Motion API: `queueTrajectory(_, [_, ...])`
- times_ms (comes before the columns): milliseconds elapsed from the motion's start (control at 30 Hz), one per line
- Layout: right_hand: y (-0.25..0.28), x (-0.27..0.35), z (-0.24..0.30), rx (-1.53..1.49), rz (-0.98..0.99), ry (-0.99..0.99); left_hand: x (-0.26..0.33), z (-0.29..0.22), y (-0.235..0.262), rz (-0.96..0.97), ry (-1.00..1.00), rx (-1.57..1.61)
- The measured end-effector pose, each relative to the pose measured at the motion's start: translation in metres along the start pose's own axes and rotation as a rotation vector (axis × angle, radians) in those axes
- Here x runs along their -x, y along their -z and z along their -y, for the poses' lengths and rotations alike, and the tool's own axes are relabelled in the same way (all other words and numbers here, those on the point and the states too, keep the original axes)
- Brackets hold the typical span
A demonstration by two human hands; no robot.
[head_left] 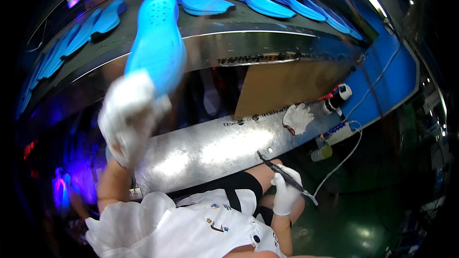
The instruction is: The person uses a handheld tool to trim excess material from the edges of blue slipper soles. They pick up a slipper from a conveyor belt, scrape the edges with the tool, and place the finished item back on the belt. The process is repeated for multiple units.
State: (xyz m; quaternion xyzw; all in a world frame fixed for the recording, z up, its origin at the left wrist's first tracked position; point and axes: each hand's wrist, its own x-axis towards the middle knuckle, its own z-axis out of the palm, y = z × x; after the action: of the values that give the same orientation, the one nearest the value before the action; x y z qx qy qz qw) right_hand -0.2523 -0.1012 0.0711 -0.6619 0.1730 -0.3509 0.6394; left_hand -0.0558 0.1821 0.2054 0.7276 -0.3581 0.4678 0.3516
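Observation:
In a white glove, my left hand [131, 117] is closed on the end of a bright blue shoe sole [157, 50], raised at the conveyor's near edge. This hand is blurred by motion, and its fingers are partly hidden. The sole's other end, dotted with small holes, points away from me. My right hand [287, 187], also gloved in white, grips a slim black pen-shaped tool [283, 174] near my lap. The tool's tip points toward the metal shelf, and a pale cable [330, 174] runs from its rear.
More blue soles [201, 1] lie along the dark conveyor belt [210, 21]. Below it, a shiny metal shelf [205, 155] holds a loose white glove [298, 118] at its right, near a cardboard sheet [287, 86]. A black-and-white device [338, 98] stands beside the blue panel [394, 79].

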Motion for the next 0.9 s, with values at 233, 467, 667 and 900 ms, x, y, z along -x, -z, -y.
queueTrajectory(233, [0.008,0.003,-0.024,-0.131,-0.214,-0.197,0.173,-0.055,-0.093,0.37,-0.149,0.573])
queueTrajectory(467, [-0.014,-0.032,-0.07,0.144,-0.014,-0.225,0.229,-0.06,-0.122,0.549,0.658,0.661])
queueTrajectory(667, [-0.07,-0.061,-0.104,0.87,0.116,-0.029,0.191,-0.045,-0.16,0.719,2.343,1.682])
queueTrajectory(900, [-0.053,-0.003,-0.012,0.722,0.378,0.277,0.169,-0.078,-0.167,0.387,2.162,1.72])
